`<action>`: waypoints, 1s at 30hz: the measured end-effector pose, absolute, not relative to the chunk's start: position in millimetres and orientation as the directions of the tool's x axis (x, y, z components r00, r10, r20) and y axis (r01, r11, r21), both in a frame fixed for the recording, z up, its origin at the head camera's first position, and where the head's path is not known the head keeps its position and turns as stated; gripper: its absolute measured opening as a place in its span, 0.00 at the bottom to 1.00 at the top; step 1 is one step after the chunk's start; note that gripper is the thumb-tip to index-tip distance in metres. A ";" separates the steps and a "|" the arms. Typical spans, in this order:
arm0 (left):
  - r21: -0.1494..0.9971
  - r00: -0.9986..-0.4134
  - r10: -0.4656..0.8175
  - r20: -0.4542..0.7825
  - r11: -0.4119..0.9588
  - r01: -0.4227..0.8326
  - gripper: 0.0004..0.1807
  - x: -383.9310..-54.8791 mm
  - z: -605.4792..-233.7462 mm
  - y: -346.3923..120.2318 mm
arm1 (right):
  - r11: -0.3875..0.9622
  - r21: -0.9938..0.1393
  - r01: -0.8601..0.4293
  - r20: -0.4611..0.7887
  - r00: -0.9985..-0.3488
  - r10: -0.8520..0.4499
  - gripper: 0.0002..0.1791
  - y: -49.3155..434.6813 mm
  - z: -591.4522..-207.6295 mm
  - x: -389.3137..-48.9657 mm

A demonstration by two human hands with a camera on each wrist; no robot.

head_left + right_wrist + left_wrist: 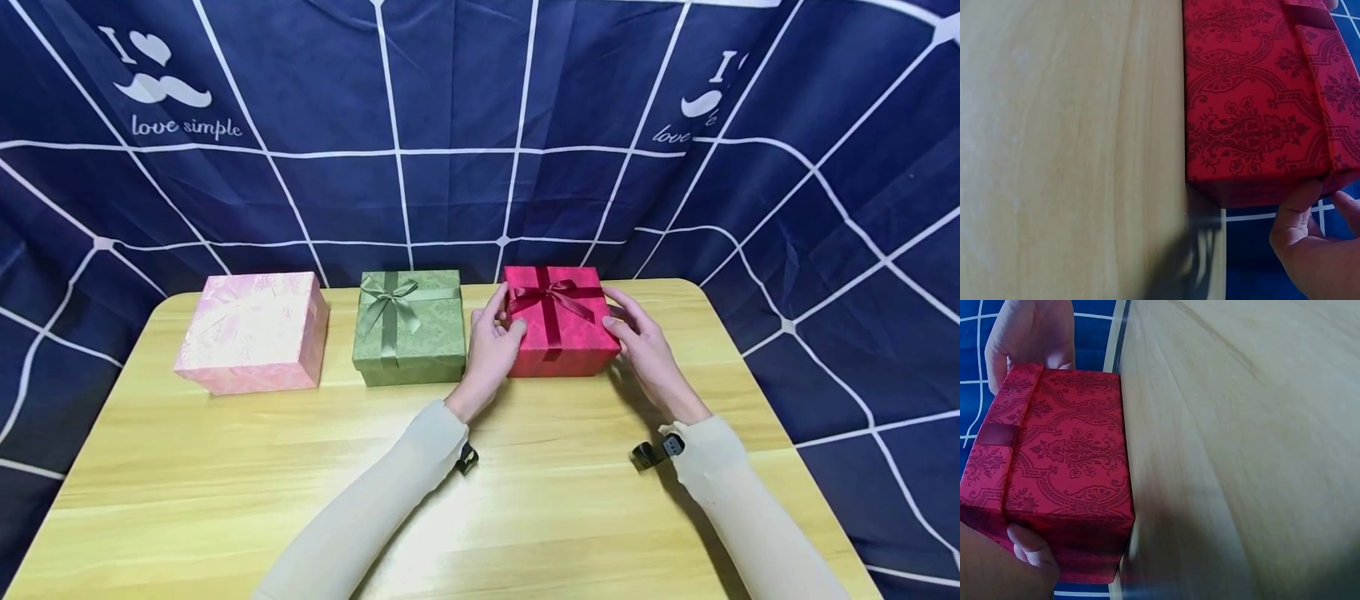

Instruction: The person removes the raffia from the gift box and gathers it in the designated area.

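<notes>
A red gift box [558,325] with a dark red ribbon and bow on its lid stands at the back right of the table. Its sides carry a dark damask pattern in both wrist views. My left hand [493,346] holds the box by its left side, thumb at the front corner of the lid [525,333] and index finger reaching toward the back. On the opposite side my right hand [647,346] grips it the same way, with the thumb [1302,197] against the side just by the lid's lower edge. The other fingers are partly hidden.
A green gift box [411,329] with a green bow stands just left of my left hand. Farther left is a pink gift box [251,333]. All are on a light wooden table [480,517], with a blue white-lined cloth [450,100] hanging behind and beside it.
</notes>
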State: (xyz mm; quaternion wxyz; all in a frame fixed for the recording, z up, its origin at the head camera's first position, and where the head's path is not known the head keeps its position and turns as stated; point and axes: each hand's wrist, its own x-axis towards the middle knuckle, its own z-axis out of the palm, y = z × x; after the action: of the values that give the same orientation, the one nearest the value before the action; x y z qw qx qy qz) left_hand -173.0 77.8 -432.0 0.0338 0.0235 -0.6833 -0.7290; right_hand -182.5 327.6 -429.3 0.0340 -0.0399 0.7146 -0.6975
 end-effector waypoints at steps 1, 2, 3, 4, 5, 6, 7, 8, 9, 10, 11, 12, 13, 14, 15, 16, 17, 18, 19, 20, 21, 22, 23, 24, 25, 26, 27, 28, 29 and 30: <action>0.998 -0.997 -0.081 0.012 -0.061 0.017 0.39 -173.1 -431.5 77.4 | 0.019 -1.000 -0.010 0.008 -0.994 -0.106 0.31 327.5 -429.0 -182.8; 0.998 -0.997 -0.081 0.015 -0.059 0.019 0.39 -173.1 -430.5 77.0 | 0.015 -1.000 -0.010 0.009 -0.994 -0.109 0.31 327.2 -428.4 -182.9; 0.998 -0.996 -0.082 0.017 -0.058 0.022 0.39 -173.4 -430.0 76.7 | 0.008 -1.000 -0.011 0.010 -0.994 -0.113 0.31 327.1 -427.8 -183.1; 0.998 -0.996 -0.084 0.020 -0.054 0.024 0.39 -173.4 -429.2 76.4 | 0.003 -1.000 -0.011 0.011 -0.993 -0.116 0.31 327.1 -427.2 -183.1; 0.998 -0.996 -0.084 0.023 -0.051 0.028 0.39 -173.5 -428.5 76.2 | -0.001 -1.000 -0.012 0.012 -0.993 -0.118 0.31 327.1 -426.4 -183.0; 0.998 -0.996 -0.084 0.026 -0.049 0.031 0.39 -173.4 -427.8 76.0 | -0.004 -1.000 -0.012 0.012 -0.993 -0.118 0.31 327.2 -425.6 -182.9; 0.998 -0.996 -0.086 0.030 -0.047 0.034 0.38 -173.5 -427.4 76.1 | -0.007 -1.000 -0.013 0.014 -0.993 -0.120 0.31 327.2 -424.8 -182.6; 0.998 -0.996 -0.088 0.033 -0.045 0.037 0.38 -173.8 -427.0 76.3 | -0.010 -1.000 -0.014 0.016 -0.993 -0.121 0.31 327.3 -423.9 -182.3; 0.998 -0.995 -0.089 0.035 -0.044 0.039 0.38 -174.0 -426.7 76.5 | -0.017 -1.000 -0.015 0.017 -0.993 -0.120 0.31 327.4 -423.1 -182.0; 0.998 -0.995 -0.090 0.038 -0.044 0.042 0.38 -174.1 -426.5 76.8 | -0.022 -1.000 -0.018 0.020 -0.993 -0.119 0.31 327.7 -422.3 -181.7; 0.998 -0.995 -0.090 0.041 -0.043 0.045 0.38 -174.1 -426.0 76.9 | -0.028 -0.999 -0.022 0.025 -0.993 -0.118 0.30 327.9 -421.6 -181.6; 0.998 -0.995 -0.090 0.044 -0.043 0.048 0.38 -174.3 -425.9 77.2 | -0.036 -0.999 -0.025 0.029 -0.993 -0.118 0.30 328.1 -420.9 -181.5; 0.998 -0.995 -0.088 0.047 -0.044 0.051 0.38 -174.3 -425.6 77.3 | -0.043 -0.999 -0.027 0.032 -0.993 -0.118 0.30 328.2 -420.2 -181.5; 0.998 -0.995 -0.087 0.049 -0.043 0.053 0.38 -174.3 -425.2 77.4 | -0.050 -0.998 -0.028 0.034 -0.992 -0.118 0.30 328.3 -419.5 -181.5; 0.997 -0.995 -0.085 0.052 -0.045 0.056 0.38 -174.2 -425.0 77.3 | -0.057 -0.998 -0.030 0.037 -0.992 -0.118 0.29 328.5 -418.9 -181.5; 0.997 -0.995 -0.082 0.055 -0.043 0.059 0.38 -174.0 -424.7 77.3 | -0.062 -0.998 -0.031 0.039 -0.992 -0.118 0.29 328.6 -418.3 -181.4; 0.997 -0.995 -0.080 0.058 -0.041 0.062 0.38 -173.8 -424.3 77.1 | -0.066 -0.997 -0.032 0.040 -0.992 -0.118 0.29 328.7 -417.8 -181.4; 0.997 -0.995 -0.079 0.061 -0.040 0.065 0.38 -173.6 -424.3 77.1 | -0.068 -0.997 -0.033 0.040 -0.992 -0.118 0.29 328.8 -417.3 -181.3; 0.997 -0.995 -0.078 0.065 -0.037 0.068 0.38 -173.3 -423.9 76.8 | -0.068 -0.997 -0.035 0.043 -0.992 -0.118 0.29 328.8 -416.7 -181.2; 0.997 -0.994 -0.079 0.069 -0.036 0.072 0.38 -173.1 -423.7 76.7 | -0.068 -0.997 -0.038 0.046 -0.992 -0.118 0.29 328.8 -416.2 -181.2; 0.997 -0.994 -0.078 0.073 -0.033 0.076 0.38 -173.0 -423.7 76.6 | -0.067 -0.997 -0.040 0.048 -0.992 -0.117 0.29 328.7 -415.5 -181.1; 0.996 -0.994 -0.078 0.078 -0.030 0.081 0.38 -173.0 -423.4 76.5 | -0.066 -0.997 -0.043 0.050 -0.992 -0.117 0.29 328.6 -414.7 -181.0; 0.996 -0.993 -0.079 0.084 -0.025 0.086 0.38 -172.9 -423.0 76.5 | -0.064 -0.997 -0.046 0.053 -0.992 -0.116 0.29 328.5 -413.9 -180.8; 0.996 -0.993 -0.079 0.089 -0.022 0.091 0.38 -172.8 -422.7 76.4 | -0.064 -0.997 -0.048 0.055 -0.992 -0.115 0.29 328.3 -412.9 -180.7; 0.995 -0.993 -0.078 0.094 -0.017 0.096 0.38 -172.7 -422.2 76.3 | -0.065 -0.997 -0.049 0.057 -0.992 -0.115 0.29 328.1 -411.8 -180.6; 0.995 -0.992 -0.077 0.101 -0.014 0.103 0.38 -172.4 -421.6 76.2 | -0.066 -0.997 -0.050 0.057 -0.992 -0.113 0.28 327.9 -410.6 -180.5; 0.994 -0.991 -0.077 0.110 -0.006 0.111 0.38 -171.7 -420.5 76.1 | -0.067 -0.996 -0.052 0.059 -0.992 -0.112 0.28 327.5 -409.1 -180.2; 0.993 -0.990 -0.078 0.121 0.003 0.121 0.38 -171.0 -419.3 76.0 | -0.065 -0.996 -0.053 0.060 -0.992 -0.109 0.28 327.0 -407.3 -179.9; 0.991 -0.988 -0.079 0.133 0.010 0.132 0.38 -170.3 -418.1 75.8 | -0.069 -0.996 -0.055 0.062 -0.992 -0.108 0.28 326.5 -405.5 -179.8; 0.990 -0.986 -0.081 0.143 0.017 0.142 0.38 -169.8 -416.8 75.6 | -0.078 -0.995 -0.060 0.068 -0.992 -0.108 0.28 326.1 -403.6 -179.6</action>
State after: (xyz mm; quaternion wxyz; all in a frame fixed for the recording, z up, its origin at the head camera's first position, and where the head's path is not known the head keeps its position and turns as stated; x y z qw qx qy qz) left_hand -169.8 75.6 -416.8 0.0795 -0.0218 -0.7086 -0.7007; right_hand -179.6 326.1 -403.6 0.0166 -0.0619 0.6789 -0.7314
